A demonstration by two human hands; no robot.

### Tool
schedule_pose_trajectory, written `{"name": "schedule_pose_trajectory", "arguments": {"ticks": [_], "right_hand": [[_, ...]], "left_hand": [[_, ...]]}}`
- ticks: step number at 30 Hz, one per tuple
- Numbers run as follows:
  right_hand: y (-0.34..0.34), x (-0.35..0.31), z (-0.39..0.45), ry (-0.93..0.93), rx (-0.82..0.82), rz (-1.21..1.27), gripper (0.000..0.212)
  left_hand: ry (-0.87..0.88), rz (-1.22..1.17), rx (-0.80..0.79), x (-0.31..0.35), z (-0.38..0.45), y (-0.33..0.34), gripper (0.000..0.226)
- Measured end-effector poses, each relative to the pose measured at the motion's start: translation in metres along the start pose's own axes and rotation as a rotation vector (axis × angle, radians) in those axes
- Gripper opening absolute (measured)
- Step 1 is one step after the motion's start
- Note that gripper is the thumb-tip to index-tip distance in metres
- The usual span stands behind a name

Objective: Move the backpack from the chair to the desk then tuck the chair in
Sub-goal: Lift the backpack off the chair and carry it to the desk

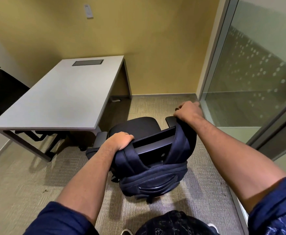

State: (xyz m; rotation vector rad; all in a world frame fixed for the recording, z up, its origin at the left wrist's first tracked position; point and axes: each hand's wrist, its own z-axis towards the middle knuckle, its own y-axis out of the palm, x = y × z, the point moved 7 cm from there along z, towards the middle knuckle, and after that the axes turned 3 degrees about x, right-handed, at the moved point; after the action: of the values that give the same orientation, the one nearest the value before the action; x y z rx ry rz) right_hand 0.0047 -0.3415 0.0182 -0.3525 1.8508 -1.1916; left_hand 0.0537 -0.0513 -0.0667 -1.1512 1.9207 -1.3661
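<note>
A dark navy backpack (153,175) hangs by its two shoulder straps over the backrest of a black office chair (137,127). My left hand (120,140) is closed around the left strap at the top of the backrest. My right hand (188,110) is closed around the right strap and lifts it up above the chair's right armrest. The pack's body hangs behind the backrest, toward me. The chair stands pulled out from the right side of a grey desk (59,99), its seat turned toward the desk.
A second black chair (2,92) stands at the desk's far left side. A dark cable hatch (88,62) is set in the desktop near the yellow wall. A frosted glass partition (250,78) runs along the right. Carpet lies around the chair.
</note>
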Motion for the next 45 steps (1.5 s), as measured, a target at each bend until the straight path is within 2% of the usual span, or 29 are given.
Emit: {"name": "schedule_pose_trajectory", "arguments": {"ticks": [3, 6, 9, 11, 17, 22, 24, 28, 35, 41, 45], "right_hand": [[0.006, 0.004, -0.007, -0.033, 0.026, -0.090, 0.040], [0.014, 0.005, -0.014, -0.104, 0.084, -0.219, 0.041], [0.019, 0.004, -0.014, -0.115, 0.101, -0.261, 0.044], [0.022, 0.004, -0.012, -0.111, 0.068, -0.251, 0.048], [0.028, 0.003, -0.011, -0.140, 0.064, -0.317, 0.046], [0.028, -0.002, -0.013, -0.172, 0.069, -0.419, 0.044], [0.029, -0.003, -0.014, -0.173, 0.072, -0.426, 0.044], [0.028, -0.003, -0.014, -0.157, 0.076, -0.401, 0.054], [0.029, -0.002, -0.017, -0.150, 0.050, -0.395, 0.055], [0.027, -0.002, -0.017, -0.147, 0.052, -0.405, 0.052], [0.026, -0.004, -0.016, -0.134, 0.039, -0.409, 0.050]], "left_hand": [[-0.012, -0.094, 0.014, 0.007, -0.005, -0.008, 0.037], [0.039, -0.136, -0.085, 0.017, -0.014, -0.012, 0.044], [-0.005, -0.212, -0.097, 0.016, -0.027, -0.020, 0.076], [0.014, -0.146, -0.088, 0.017, -0.036, -0.024, 0.089], [0.174, 0.046, -0.003, 0.021, -0.058, -0.033, 0.102], [0.340, 0.383, -0.029, 0.012, -0.070, -0.031, 0.141], [0.411, 0.493, -0.037, 0.013, -0.068, -0.034, 0.150], [0.521, 0.621, 0.024, 0.018, -0.067, -0.043, 0.142], [0.585, 0.527, 0.086, 0.024, -0.075, -0.046, 0.126], [0.591, 0.564, 0.110, 0.030, -0.076, -0.052, 0.116], [0.501, 0.574, 0.091, 0.023, -0.076, -0.057, 0.106]]}}
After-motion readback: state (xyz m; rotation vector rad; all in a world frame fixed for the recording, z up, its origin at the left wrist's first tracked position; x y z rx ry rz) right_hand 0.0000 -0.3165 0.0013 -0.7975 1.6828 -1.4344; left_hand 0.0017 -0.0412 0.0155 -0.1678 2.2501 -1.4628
